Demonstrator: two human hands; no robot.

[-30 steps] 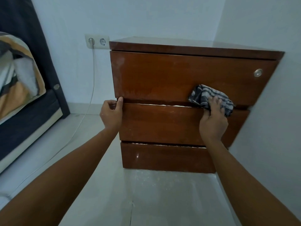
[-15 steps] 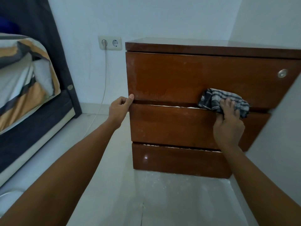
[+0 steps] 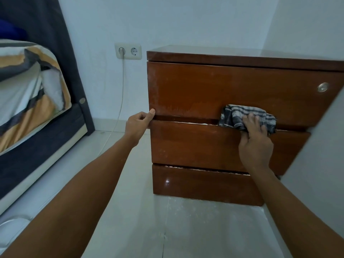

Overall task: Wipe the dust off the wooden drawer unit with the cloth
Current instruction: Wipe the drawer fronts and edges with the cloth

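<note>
Two forearms of ours reach up from the bottom edge of the frame over a pale tiled floor [image 3: 195, 229], which shows a dusty patch just in front of the furniture. Our left hand [image 3: 138, 123] sits at centre-left, fingers curled and the thumb pressed against the left end of the gap between the top and middle drawers; it grasps nothing loose, only the drawer edge. Our right hand [image 3: 256, 140] is at centre-right, fingers spread and pressed down on a crumpled dark plaid cloth [image 3: 240, 115], pinning it flat against the wood at that same gap, over the lower edge of the top drawer.

We see the wooden drawer unit [image 3: 214, 148] filling the centre and right of the frame: three reddish-brown drawer fronts stacked under a dark top. Pale dust smears the left and lower part of the top drawer, and a white line shows along the gaps. A round metal lock [image 3: 323, 87] sits at the top drawer's right end.

Farther left, a bed [image 3: 37, 142] with a striped pillow [image 3: 28, 86] occupies the left edge. On the white wall behind, upper centre-left, a double socket [image 3: 128, 51] holds one plug, its white cable [image 3: 119, 105] dropping to the floor.
</note>
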